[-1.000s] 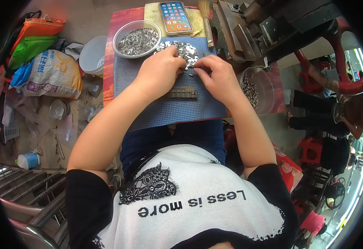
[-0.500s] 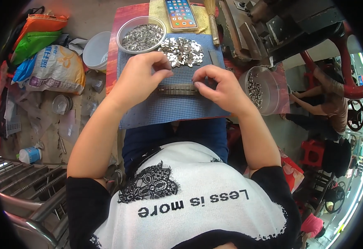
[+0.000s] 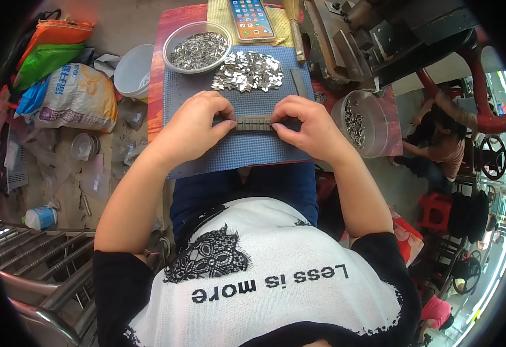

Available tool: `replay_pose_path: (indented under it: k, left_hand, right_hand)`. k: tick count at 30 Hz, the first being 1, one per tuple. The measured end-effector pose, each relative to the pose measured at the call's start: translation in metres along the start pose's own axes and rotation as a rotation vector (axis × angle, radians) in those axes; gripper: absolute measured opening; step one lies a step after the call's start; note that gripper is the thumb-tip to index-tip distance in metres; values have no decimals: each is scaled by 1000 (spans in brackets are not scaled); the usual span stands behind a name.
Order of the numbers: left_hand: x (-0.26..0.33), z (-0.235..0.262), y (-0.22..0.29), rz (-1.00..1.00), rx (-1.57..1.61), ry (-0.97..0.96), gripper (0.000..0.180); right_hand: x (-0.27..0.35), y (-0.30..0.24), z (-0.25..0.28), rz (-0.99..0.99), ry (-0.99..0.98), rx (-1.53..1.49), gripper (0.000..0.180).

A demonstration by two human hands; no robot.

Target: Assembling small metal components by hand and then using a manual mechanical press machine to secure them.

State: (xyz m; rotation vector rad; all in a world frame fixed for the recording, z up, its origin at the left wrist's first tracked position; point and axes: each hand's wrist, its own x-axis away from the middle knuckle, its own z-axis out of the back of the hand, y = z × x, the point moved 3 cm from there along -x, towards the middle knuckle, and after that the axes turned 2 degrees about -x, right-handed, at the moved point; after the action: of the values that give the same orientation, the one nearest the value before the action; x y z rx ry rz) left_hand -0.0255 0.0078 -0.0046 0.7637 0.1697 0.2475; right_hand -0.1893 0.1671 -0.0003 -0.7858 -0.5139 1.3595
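Note:
A narrow grey metal bar with a row of slots [image 3: 254,123] lies crosswise on the blue textured mat [image 3: 206,159]. At its left end my left hand [image 3: 202,122] is closed, thumb and fingers curled about the end. My right hand [image 3: 308,124] pinches the opposite end in the same way. Both ends of the bar are covered by my fingers. Just beyond the hands lies a pile of small shiny flat metal pieces [image 3: 248,72]. Behind my left hand stands a round clear tub [image 3: 166,56] filled with small metal pins [image 3: 199,51].
A phone [image 3: 251,20] with its screen lit rests on a yellow cloth. A flat grey metal strip [image 3: 298,82] and a brush [image 3: 293,29] lie right of the pile. A clear tub [image 3: 374,127] of metal parts stands by the dark machine [image 3: 374,43]. Another person [image 3: 443,147] sits at right.
Both hands have come down to the bar's ends and closed there. My left hand has left the edge of the metal pile and moved nearer to me.

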Motion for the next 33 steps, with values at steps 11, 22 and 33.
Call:
replay_pose_path:
  k: [11,22,33]
  left_hand:
    - [-7,3,3,214,162,30,12]
    - [-31,-13,0,89,-99,349,25]
    - [-29,-15,1,51,-154,282,14]
  right_hand:
    - [-30,6,-1,-39,257,121,13]
    - [-49,15,-16,47,212,299,13]
    - [-22,12,-7,-40,201,224,11]
